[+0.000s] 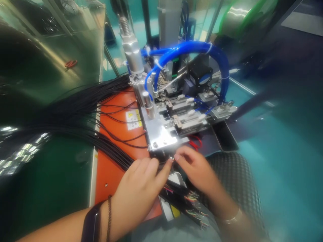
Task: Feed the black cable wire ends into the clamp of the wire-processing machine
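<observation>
My left hand (140,185) is closed, fingers curled, over a bundle of black cables (117,153) at the machine's front corner. Its thumb reaches toward a small shiny part (172,159) too small to make out. Close beside it my right hand (198,169) pinches at the same spot, thumb and forefinger nearly touching the left thumb. What either hand grips is hidden. Below the hands, stripped cable ends (193,198) with thin coloured wires fan out over my lap. Directly ahead stands the metal machine (161,134), with clamps and a silver cylinder (132,55).
Black cables trail left across the orange machine base (113,181), which bears a warning label (133,120). A thick blue hose (191,47) arches over the machine. A dark tray (224,136) juts out right. Behind is a green-rimmed spool (237,16).
</observation>
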A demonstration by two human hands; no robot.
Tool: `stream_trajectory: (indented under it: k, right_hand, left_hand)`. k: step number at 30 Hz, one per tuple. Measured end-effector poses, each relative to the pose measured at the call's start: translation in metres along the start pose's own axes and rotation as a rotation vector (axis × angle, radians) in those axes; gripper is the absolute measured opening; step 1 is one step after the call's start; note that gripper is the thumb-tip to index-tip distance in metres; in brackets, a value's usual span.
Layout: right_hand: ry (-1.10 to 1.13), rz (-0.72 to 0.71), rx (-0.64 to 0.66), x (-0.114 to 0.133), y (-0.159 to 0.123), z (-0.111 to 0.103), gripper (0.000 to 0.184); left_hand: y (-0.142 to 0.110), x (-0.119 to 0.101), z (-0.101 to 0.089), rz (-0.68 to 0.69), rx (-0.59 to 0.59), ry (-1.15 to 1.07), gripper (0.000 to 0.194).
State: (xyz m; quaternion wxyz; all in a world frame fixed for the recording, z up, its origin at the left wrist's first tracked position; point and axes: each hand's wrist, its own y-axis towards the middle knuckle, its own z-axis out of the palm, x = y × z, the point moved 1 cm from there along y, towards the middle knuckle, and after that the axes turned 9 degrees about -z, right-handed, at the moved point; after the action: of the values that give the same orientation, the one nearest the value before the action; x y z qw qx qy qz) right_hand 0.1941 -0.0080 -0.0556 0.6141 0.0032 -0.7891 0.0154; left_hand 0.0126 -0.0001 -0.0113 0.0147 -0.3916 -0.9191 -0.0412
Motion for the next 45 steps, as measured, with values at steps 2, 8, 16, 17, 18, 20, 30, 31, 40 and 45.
stream_trajectory:
  k: [2, 8, 16, 17, 18, 20, 30, 31, 40, 45]
  right_hand:
    - [-0.010, 0.002, -0.002, 0.000, 0.000, 0.000, 0.016]
    - [-0.017, 0.005, 0.007, -0.002, 0.001, -0.001, 0.015]
    - [0.009, 0.041, 0.064, -0.002, 0.004, 0.000, 0.014]
    - [0.031, 0.048, 0.067, -0.003, 0.004, 0.000, 0.014]
    - [0.068, 0.062, 0.066, -0.004, 0.005, 0.001, 0.015]
    - [0.164, 0.103, 0.061, -0.008, 0.005, 0.003, 0.014]
    - [0.176, 0.095, 0.024, -0.010, 0.000, 0.001, 0.014]
    - [0.159, 0.089, 0.015, -0.009, -0.001, 0.001, 0.014]
    - [0.074, 0.026, -0.012, -0.007, -0.001, 0.001, 0.013]
    - [0.076, 0.046, 0.026, -0.012, -0.005, -0.003, 0.016]
  left_hand:
    - [0.000, 0.001, 0.000, 0.003, -0.002, -0.013, 0.056]
    - [0.002, 0.001, -0.002, 0.012, -0.007, -0.038, 0.057]
    - [0.011, 0.000, -0.011, -0.029, 0.048, -0.057, 0.052]
    - [0.012, 0.000, -0.012, -0.029, 0.060, -0.055, 0.051]
    - [0.013, 0.000, -0.012, -0.032, 0.071, -0.056, 0.050]
    - [0.013, 0.001, -0.011, -0.038, 0.080, -0.063, 0.049]
    - [0.004, 0.010, -0.001, 0.064, -0.153, -0.143, 0.037]
    - [0.003, 0.010, -0.001, 0.069, -0.164, -0.150, 0.036]
    - [0.001, 0.009, 0.000, 0.052, -0.176, -0.159, 0.042]
    - [0.002, 0.008, 0.003, 0.032, -0.107, -0.151, 0.050]
